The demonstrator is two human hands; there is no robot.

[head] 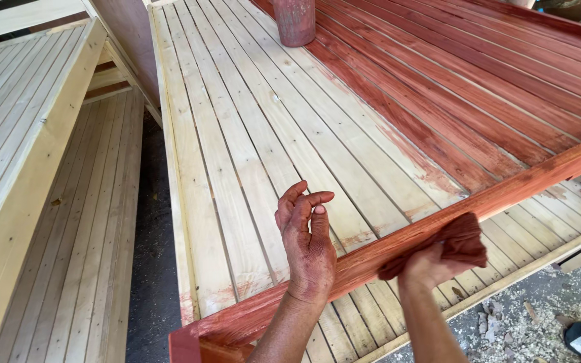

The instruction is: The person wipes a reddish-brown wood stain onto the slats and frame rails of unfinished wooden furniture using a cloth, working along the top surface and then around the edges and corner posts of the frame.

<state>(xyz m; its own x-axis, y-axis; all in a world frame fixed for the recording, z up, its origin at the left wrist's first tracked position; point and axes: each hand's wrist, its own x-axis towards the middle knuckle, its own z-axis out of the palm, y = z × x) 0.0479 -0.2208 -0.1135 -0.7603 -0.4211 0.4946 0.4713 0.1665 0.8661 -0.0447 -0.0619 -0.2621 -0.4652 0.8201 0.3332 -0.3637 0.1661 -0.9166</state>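
My right hand (432, 267) grips a red-stained rag (453, 243) and presses it against the stained wooden rail (526, 180) that runs across the front of a slatted wooden panel (257, 148). My left hand (307, 238), stained reddish, hovers just above the same rail with fingers loosely curled and holds nothing. The right part of the panel is stained red; the left part is bare pale wood.
A stain-covered can (295, 21) stands on the panel at the far end. Unstained slatted wooden panels (28, 134) lean at the left. Wood shavings and scraps (539, 323) lie on the ground at the lower right.
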